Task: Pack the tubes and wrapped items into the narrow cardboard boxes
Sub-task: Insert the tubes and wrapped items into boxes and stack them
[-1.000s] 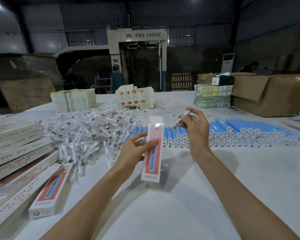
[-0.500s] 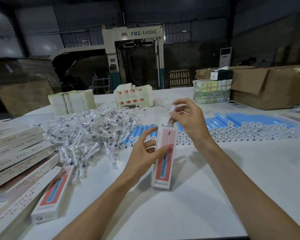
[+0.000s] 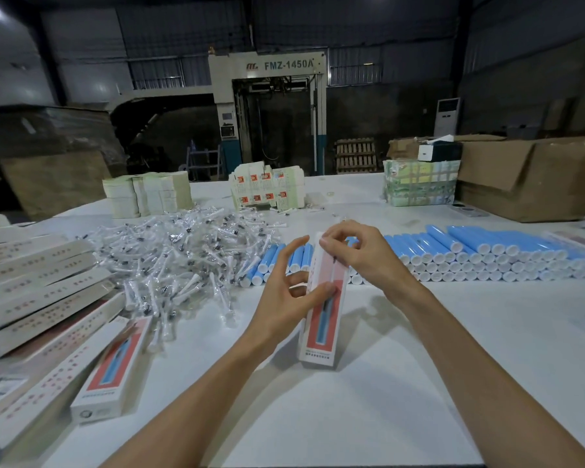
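One box (image 3: pixel 322 327) stands near upright on the desk (image 3: pixel 436 373), gripped mid-height by the left hand (image 3: pixel 284 298). Right hand (image 3: pixel 365 256) is at its top end, fingers (image 3: pixel 331 236) curled. Whether they hold anything is unclear.

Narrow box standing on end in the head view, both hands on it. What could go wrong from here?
1. The narrow box appears to stand on its small end, steadied only by the left hand. Pressure from the right hand, which pinches at its top, could tip it.
2. The blue tubes lie stacked just behind. A toppling box could set them rolling.
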A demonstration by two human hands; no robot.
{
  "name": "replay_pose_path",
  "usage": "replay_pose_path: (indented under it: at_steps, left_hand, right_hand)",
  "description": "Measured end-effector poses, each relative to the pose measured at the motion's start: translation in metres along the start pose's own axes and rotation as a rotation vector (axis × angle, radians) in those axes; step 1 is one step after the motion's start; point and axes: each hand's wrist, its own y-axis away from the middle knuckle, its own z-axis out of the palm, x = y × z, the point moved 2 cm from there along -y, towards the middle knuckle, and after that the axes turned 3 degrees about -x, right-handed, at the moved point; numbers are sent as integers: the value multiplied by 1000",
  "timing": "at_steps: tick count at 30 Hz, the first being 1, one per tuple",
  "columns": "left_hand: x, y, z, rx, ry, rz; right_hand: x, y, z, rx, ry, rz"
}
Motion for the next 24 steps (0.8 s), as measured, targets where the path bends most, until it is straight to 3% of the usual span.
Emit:
replay_pose_path:
  at_steps: [3,8,13,19,24]
  left_hand:
    - [-1,-1,-1,15,2,-8]
    - [-2,-2,-11,76,52,-36]
    - [0,-4,-15,96,116,-44]
    - [4,-3,-19,22,110,-60]
    - [4,-4,-26,8,82,-31]
  right_hand:
    - [5,2,8,-25,77,39]
    - [6,10,6,212,-137,-17]
    - [15,17,24,-15,-165,-52]
    - [16,17,24,-62,-298,-74]
    - [18,17,17,-114,-220,-46]
